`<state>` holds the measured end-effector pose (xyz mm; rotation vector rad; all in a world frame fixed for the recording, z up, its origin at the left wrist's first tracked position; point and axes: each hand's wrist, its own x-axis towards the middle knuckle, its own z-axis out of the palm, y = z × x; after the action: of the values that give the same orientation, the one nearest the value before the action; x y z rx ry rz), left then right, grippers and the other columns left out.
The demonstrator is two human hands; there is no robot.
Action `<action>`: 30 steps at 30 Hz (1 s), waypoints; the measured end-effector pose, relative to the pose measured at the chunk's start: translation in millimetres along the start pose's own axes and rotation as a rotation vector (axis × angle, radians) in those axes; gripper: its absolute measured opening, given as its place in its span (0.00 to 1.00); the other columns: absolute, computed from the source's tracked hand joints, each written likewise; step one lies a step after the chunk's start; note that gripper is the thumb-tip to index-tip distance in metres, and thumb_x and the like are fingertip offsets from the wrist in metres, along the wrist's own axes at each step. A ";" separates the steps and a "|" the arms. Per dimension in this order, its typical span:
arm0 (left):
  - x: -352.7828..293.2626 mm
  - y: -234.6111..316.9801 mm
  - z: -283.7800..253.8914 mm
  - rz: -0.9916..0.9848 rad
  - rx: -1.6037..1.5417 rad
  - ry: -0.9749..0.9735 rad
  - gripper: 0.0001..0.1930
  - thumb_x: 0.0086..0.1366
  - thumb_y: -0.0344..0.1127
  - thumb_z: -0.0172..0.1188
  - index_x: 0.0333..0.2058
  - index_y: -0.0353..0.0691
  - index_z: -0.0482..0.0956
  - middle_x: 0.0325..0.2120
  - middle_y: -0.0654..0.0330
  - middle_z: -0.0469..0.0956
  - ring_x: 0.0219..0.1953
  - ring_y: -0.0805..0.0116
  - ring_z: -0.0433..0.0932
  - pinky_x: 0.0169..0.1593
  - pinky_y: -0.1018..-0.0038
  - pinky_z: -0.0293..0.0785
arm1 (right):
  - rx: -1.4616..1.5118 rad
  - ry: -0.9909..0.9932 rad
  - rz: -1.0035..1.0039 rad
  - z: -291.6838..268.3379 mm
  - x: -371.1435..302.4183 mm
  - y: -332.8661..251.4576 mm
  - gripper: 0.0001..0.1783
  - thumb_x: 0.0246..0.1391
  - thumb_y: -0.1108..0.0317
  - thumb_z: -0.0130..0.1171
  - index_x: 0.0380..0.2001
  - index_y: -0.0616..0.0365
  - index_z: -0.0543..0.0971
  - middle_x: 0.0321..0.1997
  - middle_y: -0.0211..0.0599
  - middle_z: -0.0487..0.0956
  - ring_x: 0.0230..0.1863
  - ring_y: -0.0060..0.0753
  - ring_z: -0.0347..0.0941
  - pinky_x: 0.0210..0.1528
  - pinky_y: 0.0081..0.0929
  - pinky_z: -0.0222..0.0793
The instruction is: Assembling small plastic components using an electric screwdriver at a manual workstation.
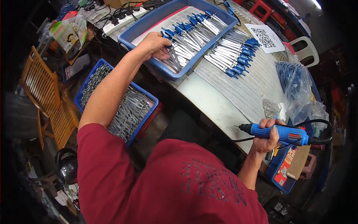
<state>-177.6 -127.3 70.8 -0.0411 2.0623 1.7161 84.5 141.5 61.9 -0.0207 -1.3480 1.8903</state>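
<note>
My left hand (154,45) reaches into the near end of a blue plastic tray (128,31). Its fingers are curled closed at a metal rod with a blue end, partly hidden by the hand. Beside it lie several silver rods with blue ends (194,31) in the tray. In my right hand (268,138) is a blue electric screwdriver (279,133), wrapped by the fingers. Its black nose and thin bit point left, over the table's near edge. A second row of rods with blue ends (233,54) lies on the table right of the tray.
A blue crate (143,89) full of metal rods stands at left below the table (203,89). Clear plastic bags with blue contents (294,82) lie at right. A white power strip (121,21), a folding wooden chair (43,89) and a blue bin (285,186) are nearby.
</note>
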 end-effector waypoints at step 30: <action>29.3 5.8 -39.8 0.228 1.257 -0.128 0.11 0.37 0.32 0.61 0.22 0.34 0.74 0.18 0.53 0.73 0.23 0.65 0.73 0.28 0.73 0.67 | -0.014 0.009 0.050 -2.6 4.0 9.0 0.18 0.38 0.70 0.49 0.36 0.62 0.63 0.21 0.37 0.64 0.22 0.29 0.60 0.28 0.24 0.59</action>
<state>-218.4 -155.8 70.5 0.6760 2.7082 0.2419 77.6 144.9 55.2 -0.0701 -1.3665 1.9201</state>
